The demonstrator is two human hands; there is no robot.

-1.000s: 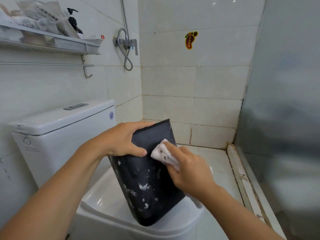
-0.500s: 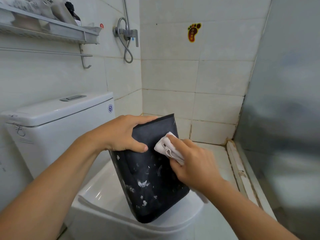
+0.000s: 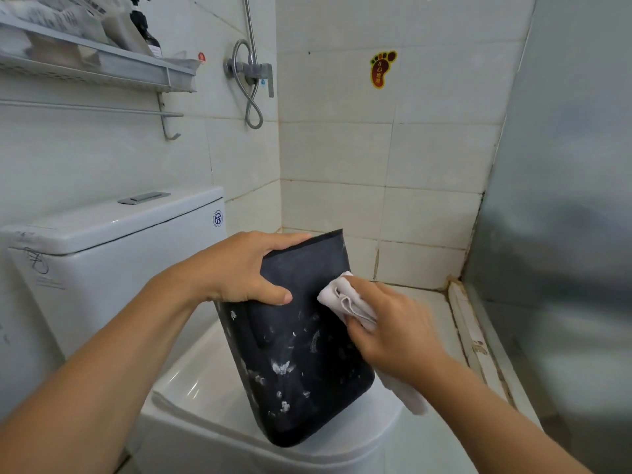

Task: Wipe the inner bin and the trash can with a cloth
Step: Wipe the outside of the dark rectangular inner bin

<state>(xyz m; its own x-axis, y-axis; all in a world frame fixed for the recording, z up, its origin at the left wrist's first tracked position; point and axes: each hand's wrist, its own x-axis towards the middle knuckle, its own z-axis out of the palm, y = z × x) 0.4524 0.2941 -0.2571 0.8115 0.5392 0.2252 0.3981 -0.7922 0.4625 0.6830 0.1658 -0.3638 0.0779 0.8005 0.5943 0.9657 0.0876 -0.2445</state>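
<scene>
White-tiled bathroom. Black rectangular plastic inner bin [image 3: 301, 354], speckled white, stands tilted on closed white toilet lid [image 3: 212, 388]. Left hand [image 3: 239, 271] grips its upper rim. Right hand [image 3: 393, 333] pinches folded white cloth [image 3: 342, 299] against bin's side.

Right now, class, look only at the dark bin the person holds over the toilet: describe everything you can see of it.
The bin is a dark, matte, plastic-looking rectangular container with rounded corners, speckled with white marks. It is tilted, its lower end resting on the closed toilet lid. The left hand grips its upper edge, thumb on the near face; the right hand presses a folded white cloth against its right side. Its inside is hidden.
</scene>
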